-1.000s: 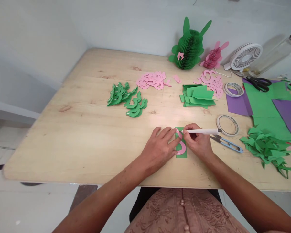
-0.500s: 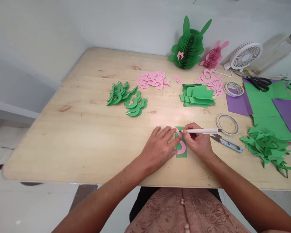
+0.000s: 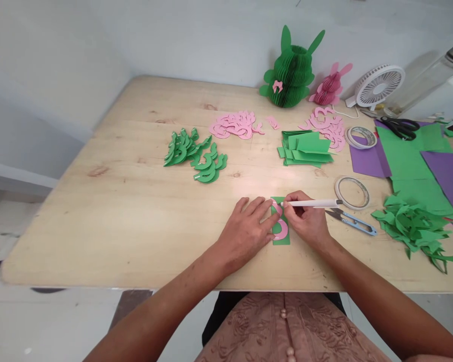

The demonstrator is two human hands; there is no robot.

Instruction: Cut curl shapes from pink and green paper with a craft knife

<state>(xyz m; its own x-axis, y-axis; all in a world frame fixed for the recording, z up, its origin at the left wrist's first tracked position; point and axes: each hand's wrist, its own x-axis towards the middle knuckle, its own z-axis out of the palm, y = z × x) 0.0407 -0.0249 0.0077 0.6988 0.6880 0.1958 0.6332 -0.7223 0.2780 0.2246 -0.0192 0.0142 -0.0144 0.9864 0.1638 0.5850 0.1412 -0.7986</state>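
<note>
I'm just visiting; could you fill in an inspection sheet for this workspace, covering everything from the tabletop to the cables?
Surface: pale wooden table with darker knots.
Job's things: pink curved cutout lying on a green paper strip; white pen in hand.
Clutter: green scraps, blue-handled snips, two tape rolls and black scissors, all on the right side.
Hands: left hand flat, fingers on the cutout; right hand gripping the pen.
Cables: one white cord near the fan; its ends cannot be traced.
Surroundings: pale wall behind the table; other people, nothing seen.
</note>
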